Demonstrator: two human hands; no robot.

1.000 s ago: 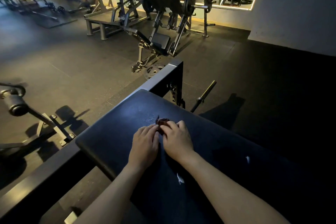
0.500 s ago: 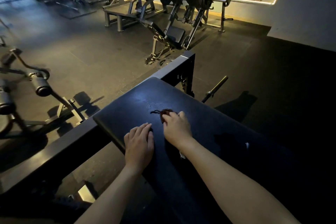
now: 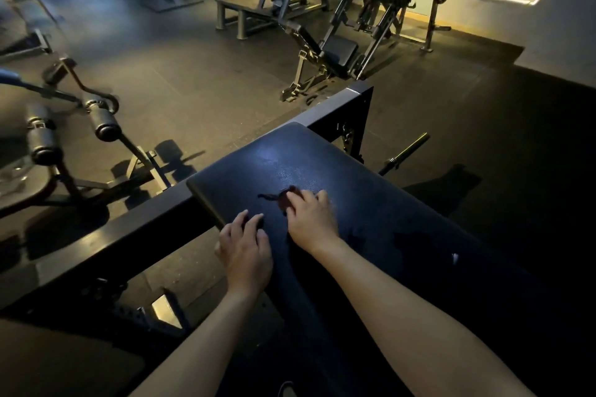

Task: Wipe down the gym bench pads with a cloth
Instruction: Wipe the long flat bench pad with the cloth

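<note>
Right hand, fingers curled, holds dark cloth against bench pad.

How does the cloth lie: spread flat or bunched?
Bunched: the cloth shows as a small wad half under the right hand on the pad, a tail trailing left.

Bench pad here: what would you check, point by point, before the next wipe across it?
1. Cloth in hand: ok. The right hand grips the small dark cloth.
2. Cloth touching the bench pad: ok, it is pressed onto it.
3. Is the left hand out of the way: ok, it rests at the pad's left edge, apart from the cloth.
4. Pad ahead of the cloth bare: ok.
5. Cloth's condition: cannot tell, dim light and fingers hide most of it.
6. Whole pad clean: not ok, a small white mark shows to the right.
</note>
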